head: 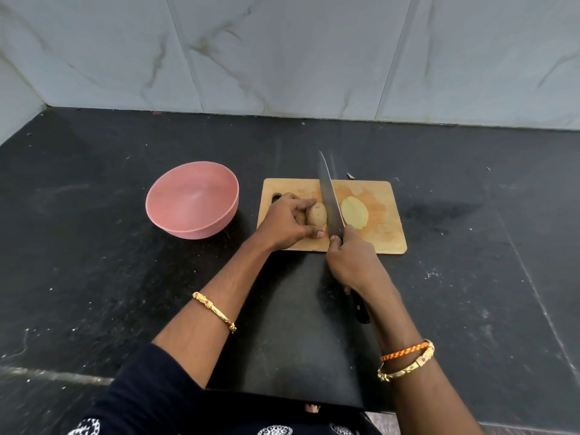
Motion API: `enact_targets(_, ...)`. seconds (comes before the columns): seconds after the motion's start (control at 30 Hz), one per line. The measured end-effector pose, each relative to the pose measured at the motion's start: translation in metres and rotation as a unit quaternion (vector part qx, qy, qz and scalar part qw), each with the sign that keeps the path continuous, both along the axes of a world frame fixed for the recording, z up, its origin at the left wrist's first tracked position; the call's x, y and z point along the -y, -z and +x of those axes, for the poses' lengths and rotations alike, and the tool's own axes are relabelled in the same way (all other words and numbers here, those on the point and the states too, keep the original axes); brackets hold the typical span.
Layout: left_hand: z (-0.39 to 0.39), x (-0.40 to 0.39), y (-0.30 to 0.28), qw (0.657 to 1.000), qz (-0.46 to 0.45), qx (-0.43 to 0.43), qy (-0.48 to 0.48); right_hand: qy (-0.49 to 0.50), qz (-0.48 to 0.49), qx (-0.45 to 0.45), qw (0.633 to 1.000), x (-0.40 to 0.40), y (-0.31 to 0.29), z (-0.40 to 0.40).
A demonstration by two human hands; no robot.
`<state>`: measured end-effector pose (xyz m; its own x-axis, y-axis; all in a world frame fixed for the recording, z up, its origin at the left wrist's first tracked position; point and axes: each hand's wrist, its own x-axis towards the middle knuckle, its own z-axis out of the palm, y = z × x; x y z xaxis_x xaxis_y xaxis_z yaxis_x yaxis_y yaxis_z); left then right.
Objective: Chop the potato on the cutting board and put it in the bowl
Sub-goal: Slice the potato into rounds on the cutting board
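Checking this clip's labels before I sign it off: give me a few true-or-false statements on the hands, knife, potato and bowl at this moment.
1. The right hand grips the knife. True.
2. The pink bowl already holds potato pieces. False: nothing shows inside it.
3. The left hand holds a potato half on the cutting board. True.
4. The other potato half lies left of the blade. False: it lies to its right, cut face up.
5. The bowl stands on the cutting board. False: it stands on the dark counter, left of the board.
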<state>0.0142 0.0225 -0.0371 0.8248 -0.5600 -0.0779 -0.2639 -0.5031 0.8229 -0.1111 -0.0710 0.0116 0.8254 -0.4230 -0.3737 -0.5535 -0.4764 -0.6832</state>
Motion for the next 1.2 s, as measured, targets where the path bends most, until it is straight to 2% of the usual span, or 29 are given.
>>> enact_targets(0.27,-0.004,0.001,-0.005,1.0,0.006,0.014,-0.005,-0.003,-0.027,-0.039,0.999,-0.005,-0.003,0.003)
enact_targets(0.37,-0.003,0.0,-0.005,1.0,0.009,0.013,-0.013,0.006,-0.045,-0.075,0.996,-0.015,0.002,-0.007)
enact_targets(0.57,-0.003,0.001,-0.006,0.999,0.028,0.012,-0.017,0.014,-0.056,-0.091,0.994,-0.022,0.005,-0.029)
enact_targets(0.73,-0.003,0.0,-0.004,0.999,0.017,0.003,-0.03,0.033,0.015,-0.065,0.997,-0.009,0.004,-0.049)
enact_targets(0.87,-0.002,-0.001,-0.005,0.999,0.0,-0.02,-0.029,0.08,0.06,0.009,0.995,0.001,0.005,-0.051)
enact_targets(0.97,-0.004,-0.001,-0.009,0.999,-0.005,-0.031,-0.025,0.097,0.075,0.027,0.992,0.006,0.005,-0.042)
enact_targets(1.2,-0.007,-0.001,-0.014,0.998,-0.008,-0.056,-0.024,0.052,0.062,0.042,0.996,0.007,0.002,-0.017)
